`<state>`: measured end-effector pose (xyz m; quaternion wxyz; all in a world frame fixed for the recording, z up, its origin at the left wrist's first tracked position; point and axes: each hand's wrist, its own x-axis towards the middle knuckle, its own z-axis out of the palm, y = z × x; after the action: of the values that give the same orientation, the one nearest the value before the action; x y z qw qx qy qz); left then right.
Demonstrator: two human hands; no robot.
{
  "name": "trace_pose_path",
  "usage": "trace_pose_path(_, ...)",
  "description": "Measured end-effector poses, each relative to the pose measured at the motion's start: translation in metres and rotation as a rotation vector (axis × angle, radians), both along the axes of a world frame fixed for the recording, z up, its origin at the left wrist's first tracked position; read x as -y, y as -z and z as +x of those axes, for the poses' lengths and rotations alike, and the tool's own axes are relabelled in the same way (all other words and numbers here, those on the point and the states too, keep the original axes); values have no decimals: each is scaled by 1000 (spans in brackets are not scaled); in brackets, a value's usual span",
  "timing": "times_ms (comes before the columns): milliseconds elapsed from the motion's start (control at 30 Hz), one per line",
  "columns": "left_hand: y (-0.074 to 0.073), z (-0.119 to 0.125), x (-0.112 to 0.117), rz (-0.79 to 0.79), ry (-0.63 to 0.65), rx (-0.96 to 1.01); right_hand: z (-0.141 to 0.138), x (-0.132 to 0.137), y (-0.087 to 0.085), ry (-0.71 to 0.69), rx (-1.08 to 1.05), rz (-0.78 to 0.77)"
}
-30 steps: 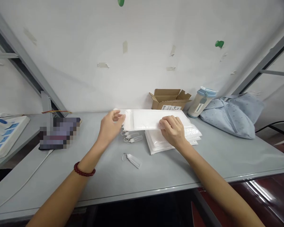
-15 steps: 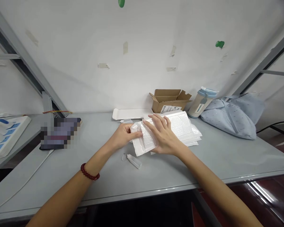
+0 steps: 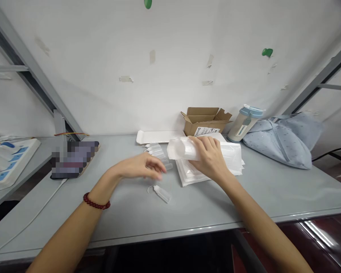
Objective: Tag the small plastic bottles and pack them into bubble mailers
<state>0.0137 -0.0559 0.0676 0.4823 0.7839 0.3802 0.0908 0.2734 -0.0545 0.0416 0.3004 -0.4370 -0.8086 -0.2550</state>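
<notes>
My right hand (image 3: 208,155) is closed around a white bubble mailer (image 3: 182,148), squeezed so its left end bulges into a rounded mouth. Beneath it lies a stack of similar mailers (image 3: 191,175). My left hand (image 3: 140,167), slightly blurred, hovers apart from the mailer with fingers loosely curled and apart, holding nothing. Just below that hand, a small clear plastic bottle (image 3: 161,193) with a thin loop at its tip lies on the table. Several similar clear bottles (image 3: 158,151) lie behind my left hand, partly hidden by it.
At the back stand an open cardboard box (image 3: 207,119) and a white tray-like box (image 3: 160,136). A tumbler (image 3: 243,125) and a light blue fabric bag (image 3: 278,142) are to the right. On the left are a phone (image 3: 75,159) with a cable and a power strip (image 3: 13,165).
My left hand has let go of the mailer's end and moved left, uncovering the bottles behind. My right hand has shifted right, and the mailer in it is now squeezed into a rounded shape.
</notes>
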Motion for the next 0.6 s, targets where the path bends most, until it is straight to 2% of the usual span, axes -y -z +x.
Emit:
trace_pose_path(67, 7, 9, 5, 33, 185, -122, 3, -3, 0, 26, -28, 13)
trace_pose_path(100, 11, 15, 8, 68, 215, -181, 4, -4, 0, 36, -42, 14)
trace_pose_path(200, 19, 29, 15, 96, 182, -271, 5, -5, 1, 48, -65, -8)
trace_pose_path(267, 16, 29, 16, 51, 149, -228, 4, -4, 1, 48, -63, -29)
trace_pose_path(367, 4, 20, 12, -37, 17, 44, 2, -3, 1, 45, -53, -43)
trace_pose_path(467, -4, 10, 7, -120, -235, 450, 1, -2, 2, 44, -49, -50)
trace_pose_path(533, -4, 8, 4, -136, -368, 675, 1, -1, 2, 46, -44, -59)
trace_pose_path(600, 0, 11, 3, -114, -452, 803, 0, -1, 3, 45, -36, -70)
